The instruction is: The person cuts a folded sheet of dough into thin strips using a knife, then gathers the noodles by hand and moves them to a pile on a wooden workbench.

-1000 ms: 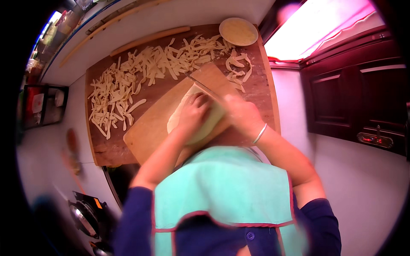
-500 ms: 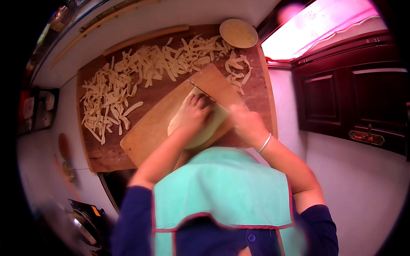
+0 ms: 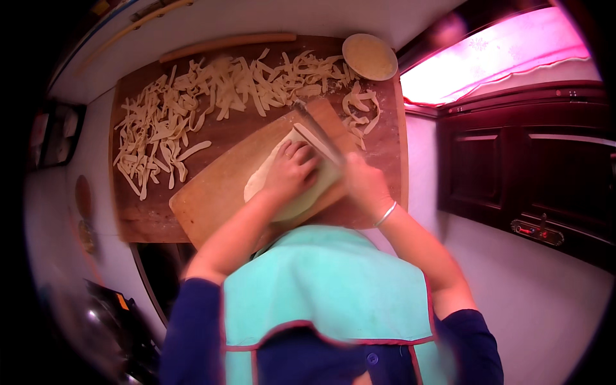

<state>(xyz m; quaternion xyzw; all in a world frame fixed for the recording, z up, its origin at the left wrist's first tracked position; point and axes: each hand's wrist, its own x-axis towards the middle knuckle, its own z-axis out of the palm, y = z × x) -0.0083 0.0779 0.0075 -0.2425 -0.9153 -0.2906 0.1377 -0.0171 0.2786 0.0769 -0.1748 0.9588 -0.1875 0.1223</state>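
I judge this slicing: right fingers (image 3: 352, 168) grip the grey metal knife (image 3: 319, 130); left fingers (image 3: 298, 153), slightly spread on flat pale dough (image 3: 311, 199), should edge back.

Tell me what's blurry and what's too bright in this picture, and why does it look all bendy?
Head view: the knife and right hand look smeared; head view: the window glares pinkish-white, hiding most detail; head view: the wide fisheye lens curves the table edges and leaves the picture's corners black.
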